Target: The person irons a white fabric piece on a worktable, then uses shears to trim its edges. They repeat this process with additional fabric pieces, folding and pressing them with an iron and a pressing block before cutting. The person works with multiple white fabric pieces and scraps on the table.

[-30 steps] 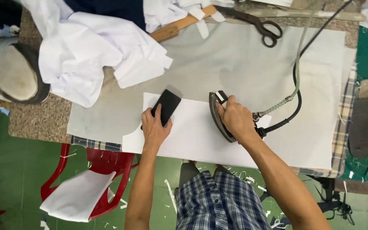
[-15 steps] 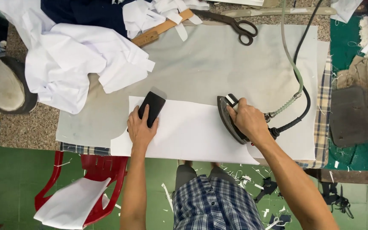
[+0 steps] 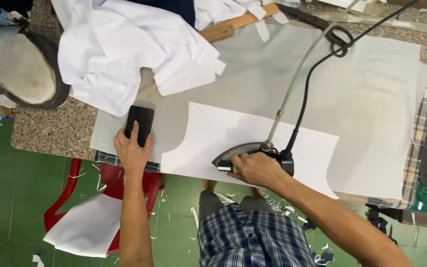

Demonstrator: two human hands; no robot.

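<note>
Pressing step: right hand (image 3: 255, 168), fingers clamped on the iron (image 3: 240, 152), works the white panel (image 3: 243, 141); left hand (image 3: 133, 148), fingers together, rests on the black block (image 3: 139, 122); next stroke needs flat cloth

Iron and black block at the white fabric panel

The dark steam iron (image 3: 245, 151) lies flat on the near edge of the white fabric panel (image 3: 253, 138), its hose and cord rising from its back; the flat black block (image 3: 139, 123) lies left of the panel, off the cloth.
</note>
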